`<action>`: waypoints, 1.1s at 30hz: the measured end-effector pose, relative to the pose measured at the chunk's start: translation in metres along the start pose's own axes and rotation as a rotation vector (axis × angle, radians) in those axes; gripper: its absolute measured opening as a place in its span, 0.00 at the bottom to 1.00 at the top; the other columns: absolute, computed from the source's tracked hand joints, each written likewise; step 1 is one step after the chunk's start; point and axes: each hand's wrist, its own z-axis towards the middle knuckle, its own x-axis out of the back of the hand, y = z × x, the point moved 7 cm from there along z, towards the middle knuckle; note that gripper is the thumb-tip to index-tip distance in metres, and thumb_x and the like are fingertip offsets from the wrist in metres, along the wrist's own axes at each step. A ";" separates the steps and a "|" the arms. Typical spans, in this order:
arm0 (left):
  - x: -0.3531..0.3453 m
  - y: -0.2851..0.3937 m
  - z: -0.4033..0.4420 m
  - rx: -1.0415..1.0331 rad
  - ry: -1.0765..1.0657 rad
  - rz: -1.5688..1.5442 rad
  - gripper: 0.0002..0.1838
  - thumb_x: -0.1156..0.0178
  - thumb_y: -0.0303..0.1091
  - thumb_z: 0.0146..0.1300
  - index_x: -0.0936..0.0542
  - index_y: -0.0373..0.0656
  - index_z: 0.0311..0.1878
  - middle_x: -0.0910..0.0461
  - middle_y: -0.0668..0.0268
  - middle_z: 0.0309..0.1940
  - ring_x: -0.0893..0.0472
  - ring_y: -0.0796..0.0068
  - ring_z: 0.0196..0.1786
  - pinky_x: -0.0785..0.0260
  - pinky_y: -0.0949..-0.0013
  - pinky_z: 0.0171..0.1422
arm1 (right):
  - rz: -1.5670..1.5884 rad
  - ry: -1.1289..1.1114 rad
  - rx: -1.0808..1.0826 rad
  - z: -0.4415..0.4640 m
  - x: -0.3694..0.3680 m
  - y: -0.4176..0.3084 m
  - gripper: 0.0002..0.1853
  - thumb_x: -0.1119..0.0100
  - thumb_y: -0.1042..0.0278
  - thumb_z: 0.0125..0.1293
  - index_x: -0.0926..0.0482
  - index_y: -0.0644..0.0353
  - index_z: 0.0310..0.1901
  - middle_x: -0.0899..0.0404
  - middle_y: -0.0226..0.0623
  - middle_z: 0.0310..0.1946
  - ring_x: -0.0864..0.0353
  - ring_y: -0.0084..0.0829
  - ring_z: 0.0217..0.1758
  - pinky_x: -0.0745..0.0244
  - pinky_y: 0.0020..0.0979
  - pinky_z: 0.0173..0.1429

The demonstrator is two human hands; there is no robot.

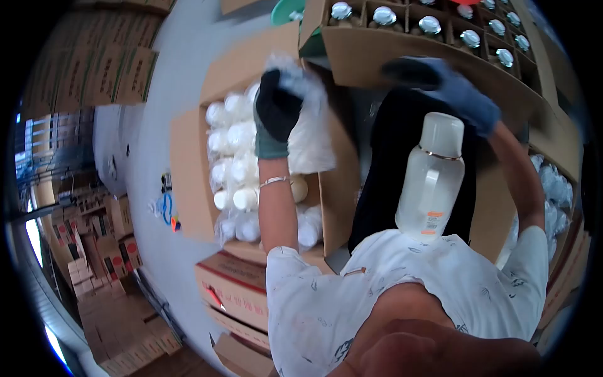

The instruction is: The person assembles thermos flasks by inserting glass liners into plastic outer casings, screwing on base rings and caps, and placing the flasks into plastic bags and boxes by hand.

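Observation:
My left hand [276, 110], in a dark glove with a green cuff, is closed on a crumpled clear plastic bag [312, 138]. It is above an open carton [339, 188] of white bottles, several of them in clear wrapping. My right hand [449, 91], in a blue-grey glove with a dark palm, is blurred, its fingers stretched out and nothing visible in them. It is beside the divided box at the top. A white vacuum flask [428, 188] with a white cap, gold ring and orange label rests on my lap, cap pointing away from me.
A divided carton [377, 53] with several silver-topped bottles is at the top right. Another carton [565, 163] with plastic-wrapped items is at far right. Closed cartons [235, 283] are at lower left; stacked boxes [91, 75] line the left side. Blue tape [167, 208] lies on the floor.

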 end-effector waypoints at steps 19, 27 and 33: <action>-0.066 -0.163 0.099 -0.087 0.014 0.466 0.22 0.35 0.31 0.58 0.24 0.34 0.55 0.21 0.55 0.49 0.22 0.63 0.53 0.28 0.66 0.53 | 0.323 0.417 0.028 0.009 0.089 0.089 0.49 0.30 0.47 0.51 0.45 0.53 0.71 0.33 0.42 0.60 0.31 0.42 0.62 0.34 0.42 0.67; -0.009 -0.184 0.043 0.134 -0.098 0.270 0.19 0.51 0.40 0.70 0.27 0.39 0.58 0.26 0.61 0.55 0.26 0.64 0.58 0.32 0.59 0.64 | -0.627 0.754 -0.286 -0.120 0.098 0.148 0.34 0.38 0.63 0.56 0.35 0.60 0.64 0.36 0.53 0.63 0.37 0.53 0.66 0.40 0.44 0.69; 0.035 -0.207 -0.034 0.001 -0.219 1.232 0.17 0.47 0.31 0.68 0.26 0.38 0.58 0.23 0.56 0.45 0.22 0.62 0.46 0.30 0.66 0.57 | -0.771 1.003 -0.192 -0.214 0.023 0.101 0.29 0.37 0.65 0.54 0.31 0.65 0.58 0.30 0.58 0.55 0.35 0.59 0.63 0.39 0.49 0.68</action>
